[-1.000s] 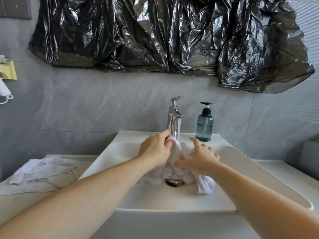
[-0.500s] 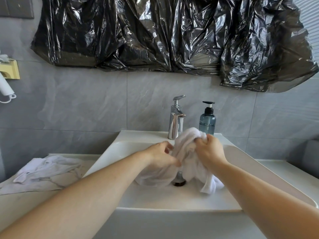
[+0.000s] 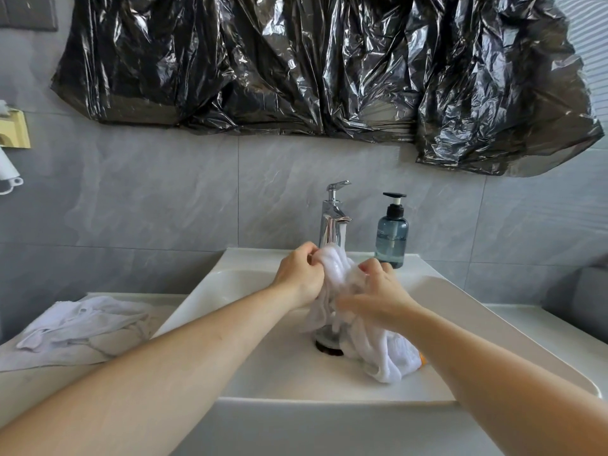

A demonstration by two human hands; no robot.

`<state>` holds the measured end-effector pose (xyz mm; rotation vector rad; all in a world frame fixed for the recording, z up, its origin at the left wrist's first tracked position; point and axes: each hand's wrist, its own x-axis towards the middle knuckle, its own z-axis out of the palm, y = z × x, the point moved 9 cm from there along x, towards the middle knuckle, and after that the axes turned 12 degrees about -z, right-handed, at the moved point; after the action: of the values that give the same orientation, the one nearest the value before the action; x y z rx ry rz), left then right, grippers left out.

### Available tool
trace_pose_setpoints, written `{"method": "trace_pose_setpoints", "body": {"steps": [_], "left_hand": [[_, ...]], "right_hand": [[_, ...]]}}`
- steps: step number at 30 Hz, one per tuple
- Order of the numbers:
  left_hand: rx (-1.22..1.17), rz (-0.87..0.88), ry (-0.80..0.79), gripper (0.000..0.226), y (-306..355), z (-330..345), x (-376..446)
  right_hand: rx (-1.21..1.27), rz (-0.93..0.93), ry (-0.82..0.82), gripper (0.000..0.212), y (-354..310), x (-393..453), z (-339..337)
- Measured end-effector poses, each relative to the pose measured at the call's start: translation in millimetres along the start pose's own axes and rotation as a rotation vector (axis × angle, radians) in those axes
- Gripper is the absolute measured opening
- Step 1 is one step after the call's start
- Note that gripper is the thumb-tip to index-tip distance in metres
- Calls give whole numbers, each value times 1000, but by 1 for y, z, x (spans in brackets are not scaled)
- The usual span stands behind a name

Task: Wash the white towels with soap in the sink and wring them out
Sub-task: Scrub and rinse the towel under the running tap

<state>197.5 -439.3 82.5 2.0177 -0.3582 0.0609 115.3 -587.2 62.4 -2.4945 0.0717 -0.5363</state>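
A wet white towel (image 3: 378, 350) is bunched in the white sink (image 3: 263, 383), over the drain (image 3: 329, 343). My left hand (image 3: 301, 278) grips the towel's top end just below the chrome faucet (image 3: 332, 225). My right hand (image 3: 378, 297) is pressed on the towel's middle, fingers curled into the cloth and slightly blurred. The towel's lower end lies on the basin floor to the right. A small orange bit shows at its right edge. A second white towel (image 3: 82, 324) lies crumpled on the counter to the left. A blue-grey soap pump bottle (image 3: 391, 235) stands right of the faucet.
Black plastic sheeting (image 3: 329, 67) hangs on the grey tiled wall above the sink. A yellow and white wall fitting (image 3: 10, 143) sits at the left edge. The white counter (image 3: 543, 330) runs on both sides of the basin.
My left hand rose from low in the basin to the towel's top under the faucet. My right hand came down from the towel's top onto its middle. The towel shifted with them.
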Motion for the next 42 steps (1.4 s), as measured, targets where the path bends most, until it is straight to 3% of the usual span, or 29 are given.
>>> {"method": "trace_pose_setpoints", "body": {"steps": [4, 6, 9, 17, 19, 23, 25, 27, 29, 32, 34, 38, 42], "left_hand": [[-104, 28, -50, 16, 6, 7, -2], [-110, 38, -103, 21, 5, 14, 0], [-162, 16, -166, 42, 2, 19, 3], [304, 275, -224, 108, 8, 37, -15], [327, 351, -242, 104, 10, 44, -17], [290, 356, -100, 46, 16, 29, -15], [282, 365, 14, 35, 21, 15, -13], [218, 382, 80, 35, 23, 6, -13], [129, 414, 101, 35, 25, 1, -14], [72, 495, 87, 37, 34, 1, -16], [80, 498, 44, 36, 33, 6, -14], [185, 376, -28, 38, 15, 11, -2], [308, 252, -88, 67, -1, 16, 4]], "right_hand": [[-180, -70, -95, 73, -12, 13, 4], [-258, -82, -81, 51, -10, 23, -3], [-175, -95, 25, 15, 1, 27, -14], [71, -97, 199, 10, 10, 26, -23], [154, -132, 217, 10, 8, 25, -23], [265, -174, 227, 18, 3, 22, -25], [332, -146, 137, 32, 6, 20, -16], [374, -92, 3, 55, 9, 15, -2], [289, -133, -100, 63, 4, 12, 8], [176, -177, -156, 35, -4, 11, 20], [106, -161, -110, 21, -2, 15, 19], [135, -148, 8, 14, 3, 19, 6], [211, -162, 170, 17, 2, 17, -17]]}}
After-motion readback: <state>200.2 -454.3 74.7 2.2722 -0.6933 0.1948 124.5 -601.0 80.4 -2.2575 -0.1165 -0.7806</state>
